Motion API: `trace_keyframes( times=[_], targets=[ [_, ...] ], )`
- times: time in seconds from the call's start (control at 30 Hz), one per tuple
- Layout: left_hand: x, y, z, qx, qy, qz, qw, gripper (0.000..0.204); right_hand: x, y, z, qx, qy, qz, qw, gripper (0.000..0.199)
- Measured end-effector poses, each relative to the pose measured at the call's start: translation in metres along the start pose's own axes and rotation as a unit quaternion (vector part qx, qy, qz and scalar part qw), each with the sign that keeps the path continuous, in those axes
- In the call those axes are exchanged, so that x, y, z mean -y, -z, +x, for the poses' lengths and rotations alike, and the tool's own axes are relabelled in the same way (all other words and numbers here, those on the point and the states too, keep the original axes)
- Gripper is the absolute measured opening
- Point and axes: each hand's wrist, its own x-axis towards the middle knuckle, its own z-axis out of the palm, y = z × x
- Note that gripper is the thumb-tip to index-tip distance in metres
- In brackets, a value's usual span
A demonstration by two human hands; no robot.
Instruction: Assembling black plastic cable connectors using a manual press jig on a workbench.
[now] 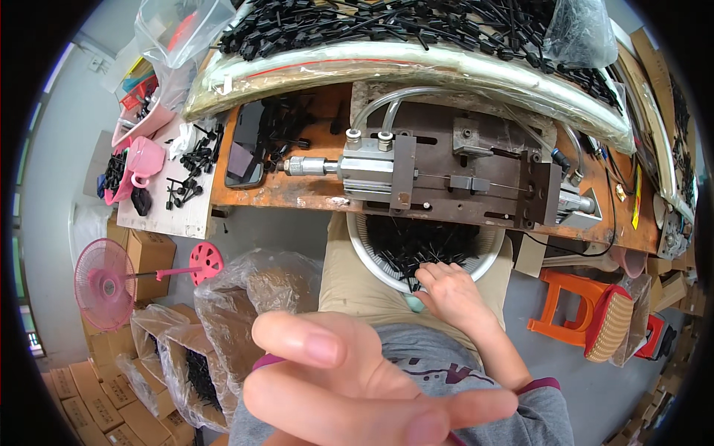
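Note:
My left hand is raised close to the camera, its fingers spread and nothing visible between them. At the near rim of a round white basket on my lap, my right hand has its fingers curled down among small black plastic parts with thin stems. Its fingertips are partly hidden, so whatever they pinch cannot be made out. Beyond the basket, a metal clamping fixture with pneumatic cylinders sits on the bench. A small grey block lies on a thin rod in its middle.
More black parts are heaped on a plastic-wrapped ledge at the back. A dark phone lies left on the wooden bench. A pink fan and plastic-lined cartons stand left; an orange stool is at right.

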Motion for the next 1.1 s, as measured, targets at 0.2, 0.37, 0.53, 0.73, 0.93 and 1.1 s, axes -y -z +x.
trace_keyframes(
  times=[0.2, 0.37, 0.53, 0.73, 0.93, 1.1],
  targets=[
    [0.014, -0.027, 0.021, -0.003, -0.007, -0.381, 0.925, 0.051, -0.001, -0.002, -0.003, -0.012, -0.014, 0.001, 1.000, 0.033],
    [0.019, -0.039, 0.023, -0.006, 0.107, -0.320, 0.941, 0.032, -0.001, 0.010, 0.000, -0.030, 0.002, 0.022, 0.999, 0.028],
    [0.034, -0.035, 0.004, 0.146, 0.276, -0.344, 0.886, 0.040, 0.005, 0.050, 0.001, -0.123, 0.030, 0.053, 0.991, 0.022],
    [0.028, -0.037, -0.006, 0.147, 0.370, -0.336, 0.853, 0.022, -0.005, 0.145, 0.020, -0.365, 0.024, 0.102, 0.925, 0.008],
    [0.021, -0.032, 0.007, 0.174, 0.436, -0.351, 0.811, 0.009, -0.062, 0.228, 0.088, -0.484, -0.004, 0.005, 0.875, 0.013],
    [0.017, -0.035, 0.000, 0.167, 0.446, -0.337, 0.812, 0.012, -0.133, 0.282, 0.151, -0.406, -0.133, -0.185, 0.885, 0.058]
  ],
)
